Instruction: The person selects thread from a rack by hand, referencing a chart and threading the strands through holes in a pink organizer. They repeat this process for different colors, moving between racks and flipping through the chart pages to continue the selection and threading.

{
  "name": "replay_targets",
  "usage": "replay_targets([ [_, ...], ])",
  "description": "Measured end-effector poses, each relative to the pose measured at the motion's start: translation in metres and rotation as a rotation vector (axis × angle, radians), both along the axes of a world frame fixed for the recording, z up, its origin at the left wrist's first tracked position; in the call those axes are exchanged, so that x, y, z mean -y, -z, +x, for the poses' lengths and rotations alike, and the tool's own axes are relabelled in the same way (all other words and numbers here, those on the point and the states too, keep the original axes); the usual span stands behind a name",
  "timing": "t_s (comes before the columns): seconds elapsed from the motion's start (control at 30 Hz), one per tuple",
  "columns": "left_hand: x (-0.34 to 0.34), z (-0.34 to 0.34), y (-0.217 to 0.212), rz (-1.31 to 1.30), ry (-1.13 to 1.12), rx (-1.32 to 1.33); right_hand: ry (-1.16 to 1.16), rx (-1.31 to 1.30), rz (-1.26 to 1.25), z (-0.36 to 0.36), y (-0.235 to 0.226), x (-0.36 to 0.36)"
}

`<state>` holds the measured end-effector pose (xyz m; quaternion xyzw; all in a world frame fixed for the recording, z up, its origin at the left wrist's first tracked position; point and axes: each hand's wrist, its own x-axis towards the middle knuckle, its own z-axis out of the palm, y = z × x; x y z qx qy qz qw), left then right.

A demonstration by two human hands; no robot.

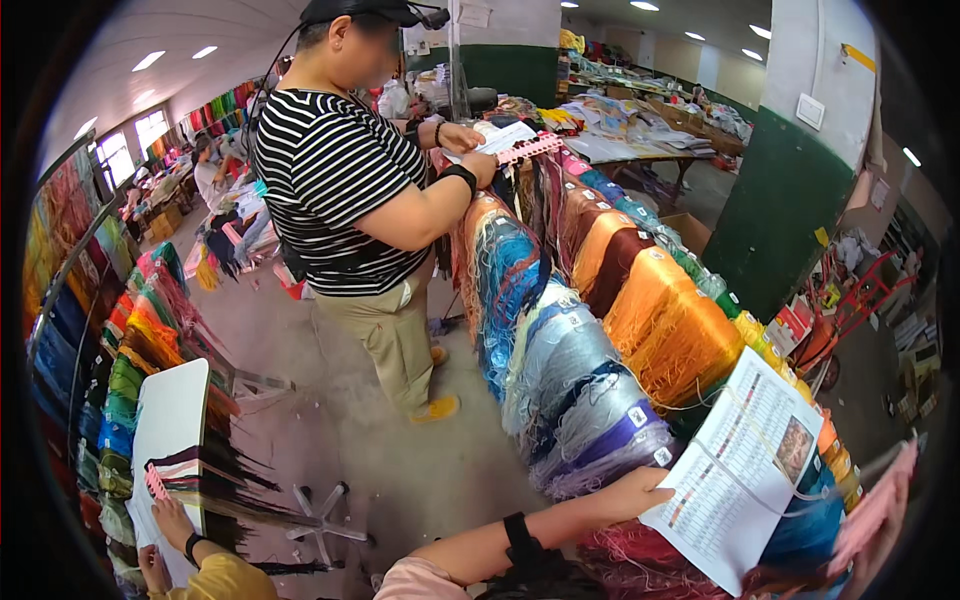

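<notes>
From the lower edge my left hand (632, 496) reaches right, thumb and fingers closed on the left edge of a white chart sheet (735, 470). The sheet is tilted and carries a printed table and a small picture. It is over a rack of thread skeins, near lilac thread (630, 437) and pink-red thread (640, 562). A thin pale loop (745, 470) crosses in front of the sheet. Far right is a blurred pink strip-like shape (880, 510); I cannot make out my right hand there.
Ahead, a person in a striped shirt (345, 190) holds papers and a pink holed strip (530, 148) with threads. At lower left, a yellow-sleeved person's hand (174, 522) rests by a white board (172, 405). A wheeled chair base (325, 520) and a green-white pillar (790, 190) stand nearby.
</notes>
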<state>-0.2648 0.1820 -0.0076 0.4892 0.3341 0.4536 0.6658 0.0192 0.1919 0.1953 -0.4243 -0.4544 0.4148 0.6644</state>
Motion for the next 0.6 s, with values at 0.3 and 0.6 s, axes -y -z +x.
replay_targets([
  [0.3, -0.016, -0.079, 0.000, -0.111, 0.152, -0.324, -0.597, 0.916, -0.286, -0.055, 0.124, -0.103],
  [0.6, -0.110, -0.345, 0.057, 0.246, -1.405, -0.264, -0.380, 1.431, -0.128, -0.108, 0.086, -0.078],
])
